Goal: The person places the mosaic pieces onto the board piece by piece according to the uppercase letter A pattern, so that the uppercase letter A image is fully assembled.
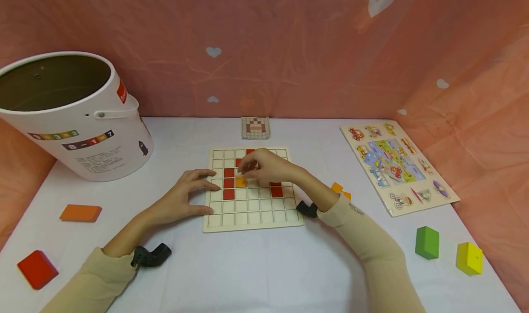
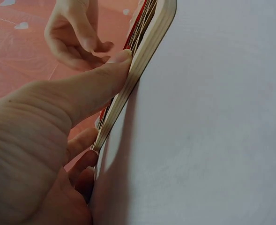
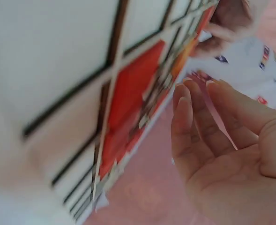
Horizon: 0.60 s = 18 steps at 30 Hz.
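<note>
A pale wooden grid board (image 1: 239, 220) lies on the table in the head view. Red square tiles (image 1: 228, 183) and one orange tile (image 1: 241, 182) sit in its cells; more red shows at the top and right. My left hand (image 1: 182, 196) rests at the board's left edge, thumb and fingers extended and spread along it. In the left wrist view the thumb (image 2: 98, 82) touches the wooden rim. Above the upper middle of the grid is my right hand (image 1: 272, 166), fingers loosely bent, covering some cells. The right wrist view shows nothing between its fingertips (image 3: 187, 86).
A small pattern card (image 1: 255, 128) lies behind the board. Loose orange tiles (image 1: 346, 196) lie beside the right forearm. A white bucket (image 1: 78, 143) stands back left, a picture puzzle (image 1: 392, 166) right. Blocks lie around: orange (image 1: 80, 213), red (image 1: 37, 269), green (image 1: 427, 242), yellow (image 1: 469, 258).
</note>
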### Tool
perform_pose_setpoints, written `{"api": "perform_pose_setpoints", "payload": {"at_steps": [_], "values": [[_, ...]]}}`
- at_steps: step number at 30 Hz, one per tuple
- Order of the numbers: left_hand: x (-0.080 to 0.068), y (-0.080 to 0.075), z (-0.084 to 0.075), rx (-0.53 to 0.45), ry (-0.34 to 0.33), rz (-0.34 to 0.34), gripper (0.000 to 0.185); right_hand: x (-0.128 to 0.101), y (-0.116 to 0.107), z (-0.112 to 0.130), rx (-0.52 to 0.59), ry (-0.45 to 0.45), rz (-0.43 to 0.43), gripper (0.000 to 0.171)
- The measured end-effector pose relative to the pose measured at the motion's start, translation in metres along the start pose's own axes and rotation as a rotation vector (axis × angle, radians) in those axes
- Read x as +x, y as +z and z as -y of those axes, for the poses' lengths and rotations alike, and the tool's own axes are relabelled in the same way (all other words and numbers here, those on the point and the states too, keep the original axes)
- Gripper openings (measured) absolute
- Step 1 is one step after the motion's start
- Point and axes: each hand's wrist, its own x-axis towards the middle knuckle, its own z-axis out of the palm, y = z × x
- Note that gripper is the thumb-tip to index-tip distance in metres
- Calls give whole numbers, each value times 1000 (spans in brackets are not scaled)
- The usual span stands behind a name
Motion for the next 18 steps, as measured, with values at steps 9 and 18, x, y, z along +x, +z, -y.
{"api": "perform_pose_setpoints", "payload": {"at_steps": [9,18], "values": [[1,2,-1,-17,-12,-2,48,-84,-47,-29,73,62,-224,22],[0,0,-1,-13,-29,2,47,-177,-60,-73,42,287,-253,31]]}}
